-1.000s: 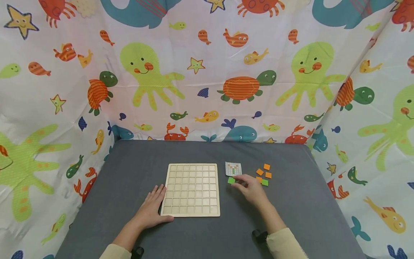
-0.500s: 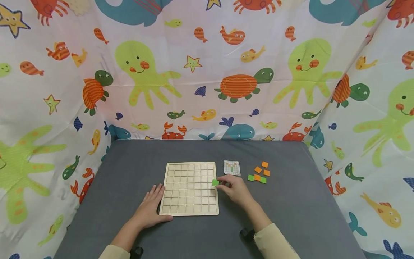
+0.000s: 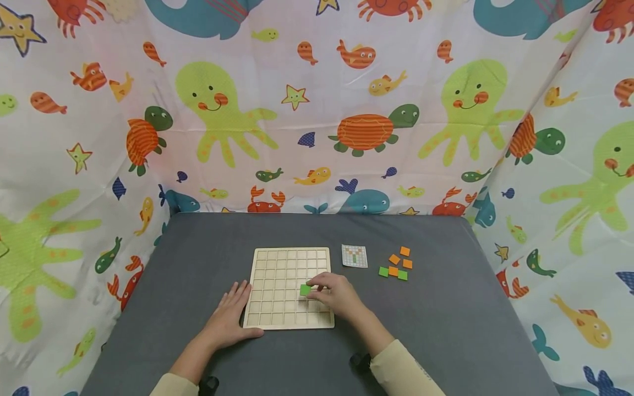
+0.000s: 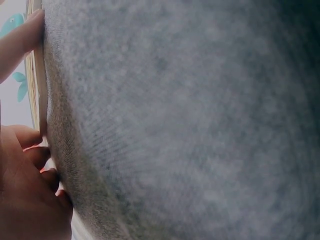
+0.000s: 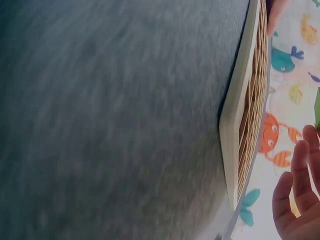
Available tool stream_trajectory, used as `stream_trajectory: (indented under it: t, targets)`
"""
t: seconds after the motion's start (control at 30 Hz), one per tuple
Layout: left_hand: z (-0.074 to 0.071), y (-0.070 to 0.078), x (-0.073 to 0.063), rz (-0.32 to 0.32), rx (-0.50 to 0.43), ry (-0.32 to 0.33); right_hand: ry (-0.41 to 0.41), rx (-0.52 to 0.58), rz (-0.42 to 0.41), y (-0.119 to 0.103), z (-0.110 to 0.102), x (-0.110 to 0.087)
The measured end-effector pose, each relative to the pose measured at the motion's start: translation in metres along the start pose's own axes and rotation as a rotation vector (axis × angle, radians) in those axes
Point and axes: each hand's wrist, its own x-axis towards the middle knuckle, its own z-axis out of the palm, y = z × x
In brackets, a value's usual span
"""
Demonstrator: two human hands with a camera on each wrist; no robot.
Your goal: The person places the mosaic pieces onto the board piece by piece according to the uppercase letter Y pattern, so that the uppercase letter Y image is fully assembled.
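Observation:
My right hand (image 3: 339, 297) pinches a green square tile (image 3: 304, 290) between thumb and fingertips, over the right-centre part of a pale wooden grid board (image 3: 272, 270). I cannot tell whether the tile touches the board. In the right wrist view, a sliver of the green tile (image 5: 317, 107) shows at the right edge above the fingers (image 5: 300, 172). My left hand (image 3: 225, 319) rests at the board's lower left corner, fingers straight along the left side and thumb at the near edge. The left wrist view shows that hand (image 4: 32, 190) against the board's edge (image 4: 40, 95).
Right of the board lies a small printed grid card (image 3: 354, 256). Farther right are several loose orange tiles (image 3: 405, 251) and two green tiles, one (image 3: 383, 271) left of the other. A grey cloth (image 3: 218, 242) covers the table, with a sea-animal curtain (image 3: 317, 88) around it.
My right hand has carried the green tile leftward from beside the loose tiles, across the board's right edge, to over the grid. My left hand has stayed at the board's corner.

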Motion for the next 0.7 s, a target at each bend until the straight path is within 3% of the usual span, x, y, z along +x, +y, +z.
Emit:
stream_trajectory:
  t: [0.47,0.7]
  targets:
    - [-0.002,0.003,0.000,-0.005,0.002,-0.017,-0.097,0.018,-0.007,-0.006,0.024,0.005]
    - [-0.004,0.004,-0.001,-0.011,0.004,-0.026,-0.158,-0.071,0.053,-0.014,0.035,0.010]
